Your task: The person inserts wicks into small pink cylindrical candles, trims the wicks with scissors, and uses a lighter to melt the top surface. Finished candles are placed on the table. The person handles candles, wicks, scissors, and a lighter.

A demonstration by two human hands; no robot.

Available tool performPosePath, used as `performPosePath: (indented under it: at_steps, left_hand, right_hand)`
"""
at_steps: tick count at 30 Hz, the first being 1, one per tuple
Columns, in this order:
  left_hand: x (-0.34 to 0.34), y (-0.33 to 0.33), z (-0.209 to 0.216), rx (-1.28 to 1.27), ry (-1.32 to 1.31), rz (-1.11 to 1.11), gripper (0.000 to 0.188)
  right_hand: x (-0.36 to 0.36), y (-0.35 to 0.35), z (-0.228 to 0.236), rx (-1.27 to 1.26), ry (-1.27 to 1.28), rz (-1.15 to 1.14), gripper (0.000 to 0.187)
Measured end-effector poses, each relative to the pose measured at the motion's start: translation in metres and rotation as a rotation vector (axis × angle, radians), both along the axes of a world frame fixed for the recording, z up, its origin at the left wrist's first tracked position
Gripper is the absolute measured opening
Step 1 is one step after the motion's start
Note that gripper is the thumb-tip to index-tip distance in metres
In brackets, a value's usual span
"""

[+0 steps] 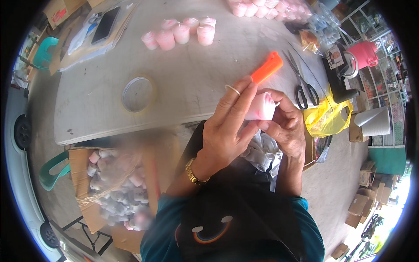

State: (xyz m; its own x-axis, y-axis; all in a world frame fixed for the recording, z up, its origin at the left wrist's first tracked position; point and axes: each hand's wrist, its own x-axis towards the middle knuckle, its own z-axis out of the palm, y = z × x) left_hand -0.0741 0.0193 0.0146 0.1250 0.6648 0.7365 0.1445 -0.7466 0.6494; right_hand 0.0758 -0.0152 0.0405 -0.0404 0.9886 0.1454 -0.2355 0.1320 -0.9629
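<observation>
In front of me, above the table's near edge, a small pink-and-white votive candle [261, 107] is held between both hands. My left hand [229, 120] closes on its left side with the thumb below and the fingers stretched along the top. A bright orange plastic tool [267, 68] sticks out past those fingertips; whether they grip it or it lies behind them, I cannot tell. A thin white loop circles one left finger. My right hand [286, 124] pinches the candle's right side between thumb and fingers, near a short white wick.
Several pink candles [181, 33] stand at the table's back, with more bagged ones [262, 8] behind. A tape roll [138, 94] lies left; black-handled scissors [301, 83] and a yellow plastic bag [327, 115] lie right. Below left is a cardboard box [80, 174] of candles.
</observation>
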Motion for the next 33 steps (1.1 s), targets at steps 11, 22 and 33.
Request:
performPosePath:
  at_steps: [11,22,33]
  left_hand:
    - [-0.023,0.001,-0.004,-0.167,0.114,0.045,0.036]
    - [-0.028,-0.009,-0.006,-0.069,0.268,-0.087,0.031]
    - [-0.018,-0.016,0.011,-0.532,0.486,-0.468,0.012]
  right_hand:
    - [0.01,0.074,0.023,0.231,-0.644,-0.44,0.04]
    - [-0.015,0.196,-0.001,0.036,-0.813,-0.116,0.046]
    - [0.065,-0.028,0.012,-0.11,-0.296,-0.146,0.018]
